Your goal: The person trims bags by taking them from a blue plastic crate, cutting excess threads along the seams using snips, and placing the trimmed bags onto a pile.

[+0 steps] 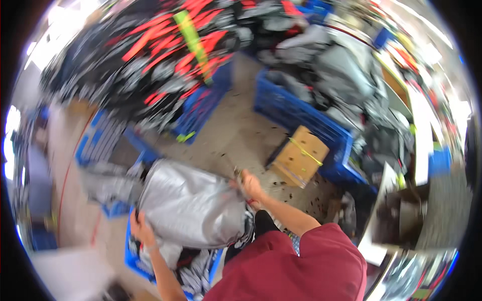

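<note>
A shiny silver-grey bag [193,205], made of smooth sheet material, lies across the blue crate [131,258] in front of me. My left hand [142,228] is at the bag's left edge, its fingers curled on it beside a small dark strip. At the bag's right end, my right hand [252,186] is closed around something small and thin. Motion blur hides what that is. Black and grey pieces [193,268] fill the crate below the bag.
A heap of black pieces with bright red strips [155,50] rises at the far left. Grey bags [346,70] overflow a long blue crate [301,118] at the right. Beside it stands a cardboard box [301,153] with a yellow strap. Dark scraps litter the floor [221,130].
</note>
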{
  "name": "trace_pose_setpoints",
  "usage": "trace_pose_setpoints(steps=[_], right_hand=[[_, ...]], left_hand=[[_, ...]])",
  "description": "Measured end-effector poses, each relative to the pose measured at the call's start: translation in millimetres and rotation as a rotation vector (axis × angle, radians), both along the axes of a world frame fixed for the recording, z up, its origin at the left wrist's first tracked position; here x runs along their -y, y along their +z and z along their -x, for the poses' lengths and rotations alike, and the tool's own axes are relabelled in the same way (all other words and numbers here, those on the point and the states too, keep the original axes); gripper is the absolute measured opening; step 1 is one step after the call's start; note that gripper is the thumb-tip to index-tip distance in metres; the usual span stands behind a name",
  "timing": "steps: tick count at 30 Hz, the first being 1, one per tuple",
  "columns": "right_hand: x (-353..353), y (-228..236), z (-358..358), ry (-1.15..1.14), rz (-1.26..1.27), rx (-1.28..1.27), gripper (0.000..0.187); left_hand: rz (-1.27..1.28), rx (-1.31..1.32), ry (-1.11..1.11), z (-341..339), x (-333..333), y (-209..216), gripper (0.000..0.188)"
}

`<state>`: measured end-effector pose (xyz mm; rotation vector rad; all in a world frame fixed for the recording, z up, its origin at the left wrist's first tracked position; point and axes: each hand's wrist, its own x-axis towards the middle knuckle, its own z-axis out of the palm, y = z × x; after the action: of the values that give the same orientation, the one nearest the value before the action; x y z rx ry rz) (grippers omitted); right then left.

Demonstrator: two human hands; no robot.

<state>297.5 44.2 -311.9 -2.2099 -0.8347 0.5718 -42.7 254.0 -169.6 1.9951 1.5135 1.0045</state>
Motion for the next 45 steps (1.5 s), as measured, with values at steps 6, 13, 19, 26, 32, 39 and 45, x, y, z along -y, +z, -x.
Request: trace_pose_setpoints(steps=[6, 13, 19, 26, 32, 39, 45], right_hand=[[70, -2, 17, -0.454, -0.088, -0.481, 0.054], [153, 126, -110, -0.825, -0.906, -0.343, 0.034], [336, 297, -280, -0.927, -1.509, 0.313, 0.024], [530, 364, -286, -1.237, -1.064, 0.985, 0.035], [457, 255, -235, -0.817, -1.077, 0.434, 0.019], [323, 119, -184, -0.329, -0.626, -0.003, 0.021], [196, 68, -79, -0.137, -0.210, -0.247, 0.015]], left_hand=[[-0.321, -0.043, -0.424, -147, 13, 83, 0.022], [-0.639, -0.080, -0.810, -396, 156, 295, 0.029], [-1.159, 0.418, -1.096, -491, 416, 500, 0.025], [-0.624, 0.550, -1.364, -557, 460, 455, 0.021], [-0.387, 0.138, -1.223, -548, 248, 277, 0.030], [0.491, 0.170, -0.235, -216, 22, -50, 0.025], [1.001, -0.769, 0.119, 90, 124, -318, 0.037]])
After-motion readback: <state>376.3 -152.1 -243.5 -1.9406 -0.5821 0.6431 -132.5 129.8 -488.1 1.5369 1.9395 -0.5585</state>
